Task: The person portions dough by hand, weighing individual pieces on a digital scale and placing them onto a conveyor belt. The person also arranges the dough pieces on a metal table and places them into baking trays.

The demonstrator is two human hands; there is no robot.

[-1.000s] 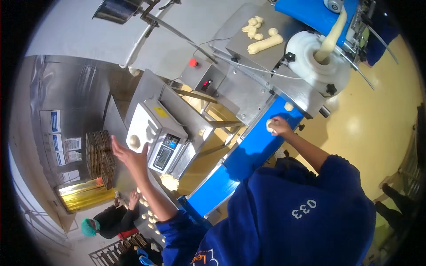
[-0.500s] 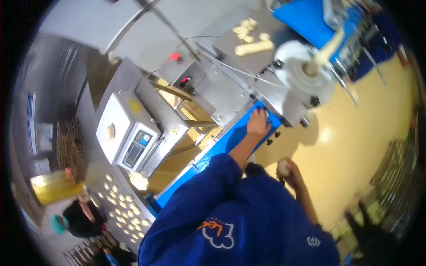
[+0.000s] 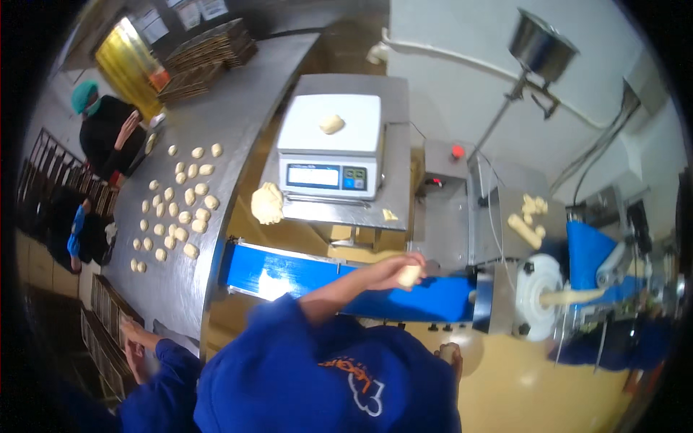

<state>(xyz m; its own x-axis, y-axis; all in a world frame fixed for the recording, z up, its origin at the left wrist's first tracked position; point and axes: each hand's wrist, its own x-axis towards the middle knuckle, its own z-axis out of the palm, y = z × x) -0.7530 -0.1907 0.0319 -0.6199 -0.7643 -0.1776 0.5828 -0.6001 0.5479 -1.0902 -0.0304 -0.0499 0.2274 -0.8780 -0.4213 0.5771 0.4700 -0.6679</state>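
My left hand [image 3: 384,271] is closed around a pale dough piece [image 3: 409,276], held above the blue conveyor belt [image 3: 440,306]. Lower and to the right, beside my body, my right hand [image 3: 458,363] curls around another dough piece [image 3: 448,352]; part of that hand is hidden by my blue top. At the belt's right end stands a forming machine with a white disc [image 3: 530,297], and a long dough strand [image 3: 572,296] runs into it. Beyond the belt, a white scale [image 3: 296,130] carries one dough piece [image 3: 332,124].
A steel table [image 3: 278,61] on the left bears several rows of dough pieces [image 3: 190,195]. A larger dough lump [image 3: 268,204] sits beside the scale. More dough [image 3: 525,231] lies near the machine. Co-workers' hands [image 3: 136,343] show at the left.
My view has swung left and up. My left hand was at the belt's machine end; now it is raised over the belt with a dough piece. The right hand still holds its piece.
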